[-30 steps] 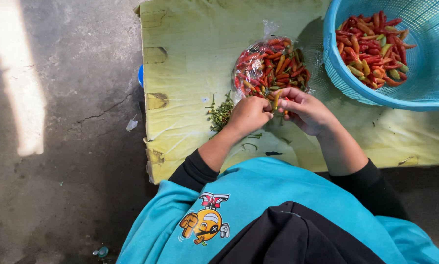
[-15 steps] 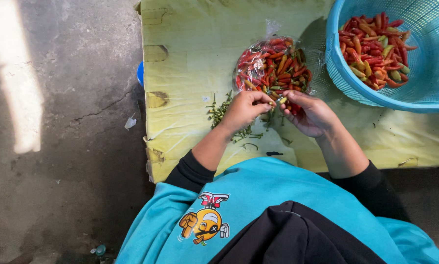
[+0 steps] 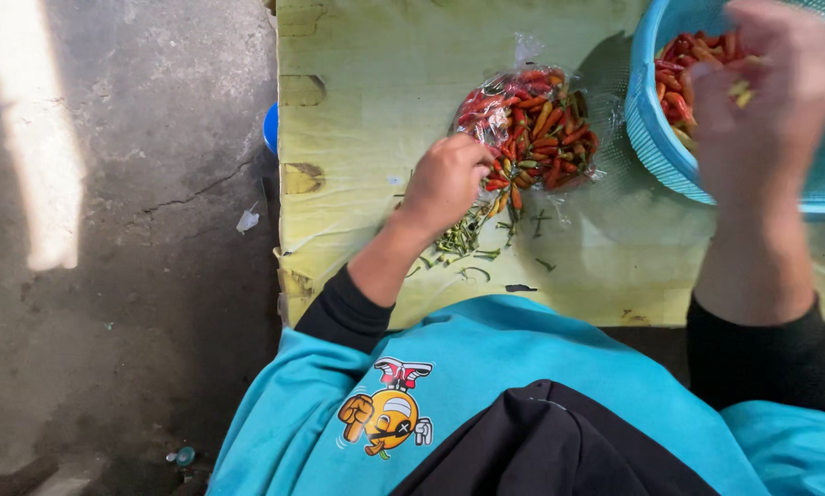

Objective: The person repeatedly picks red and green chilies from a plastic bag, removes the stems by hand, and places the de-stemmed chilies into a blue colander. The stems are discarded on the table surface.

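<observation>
A clear plastic bag of small red, orange and green chillies (image 3: pixel 541 124) lies open on a yellow-green table (image 3: pixel 385 83). My left hand (image 3: pixel 445 184) rests at the bag's near left edge, fingers curled among the chillies; whether it grips one I cannot tell. Under it lies a small heap of green stems (image 3: pixel 463 239). My right hand (image 3: pixel 762 87) is raised and blurred over a blue plastic basket (image 3: pixel 656 152) that holds more chillies, with a yellowish chilli at its fingertips.
Cracked grey concrete floor (image 3: pixel 128 230) lies left of the table, with a bright patch of sunlight. A blue round object (image 3: pixel 271 129) peeks out at the table's left edge. My teal sweatshirt with a cartoon print fills the bottom.
My right hand has lifted away from the bag and swung right to the blue basket. My left hand has stayed by the bag. The camera has closed in.
</observation>
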